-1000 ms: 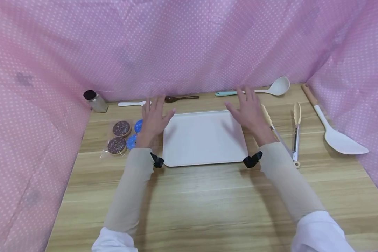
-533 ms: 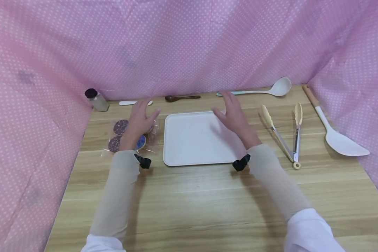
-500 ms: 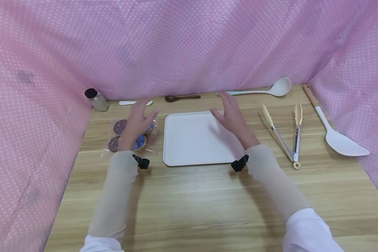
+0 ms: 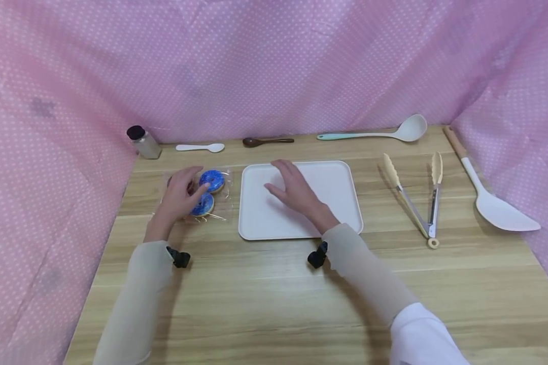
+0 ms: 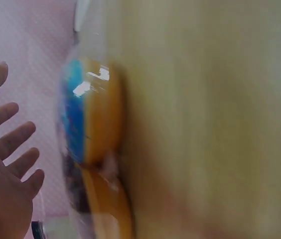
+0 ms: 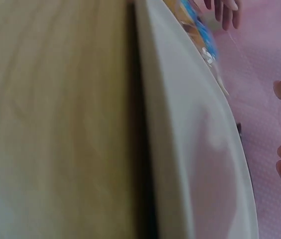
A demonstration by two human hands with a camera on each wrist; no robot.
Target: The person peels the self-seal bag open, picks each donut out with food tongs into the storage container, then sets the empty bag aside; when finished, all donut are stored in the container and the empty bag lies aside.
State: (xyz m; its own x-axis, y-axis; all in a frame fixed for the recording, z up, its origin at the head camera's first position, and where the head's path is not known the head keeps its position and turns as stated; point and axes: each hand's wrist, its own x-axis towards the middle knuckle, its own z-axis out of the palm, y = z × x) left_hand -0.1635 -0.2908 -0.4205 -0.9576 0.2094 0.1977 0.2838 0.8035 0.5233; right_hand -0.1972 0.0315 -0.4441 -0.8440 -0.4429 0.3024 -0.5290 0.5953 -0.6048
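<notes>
My left hand point(image 4: 177, 196) hovers over the clear wrapped pack of doughnuts, fingers loosely bent and thumb apart. Two blue-iced doughnuts point(image 4: 204, 204) show to its right, while the hand mostly hides the chocolate-iced ones. In the left wrist view, a blue doughnut point(image 5: 100, 114) and a chocolate one point(image 5: 110, 204) lie under shiny film, with the fingers point(image 5: 16, 142) apart from them. Above the white rectangular tray point(image 4: 333, 197) is my right hand point(image 4: 297, 191), relaxed and holding nothing. The right wrist view puts its thumb clear of the tray surface point(image 6: 180, 89).
Along the back lie a black-capped jar point(image 4: 146, 144), a white spoon point(image 4: 201, 147), a brown wooden spoon point(image 4: 267, 142) and a ladle point(image 4: 374, 134). Spread tongs point(image 4: 411, 203) and a large white spatula point(image 4: 498, 208) lie at right. Pink dotted cloth point(image 4: 265, 66) surrounds the wooden table point(image 4: 265, 304).
Both hands have shifted left and nearer to me. My right hand moved from the tray's right side to above its middle; my left uncovered the blue doughnuts and now covers the chocolate ones.
</notes>
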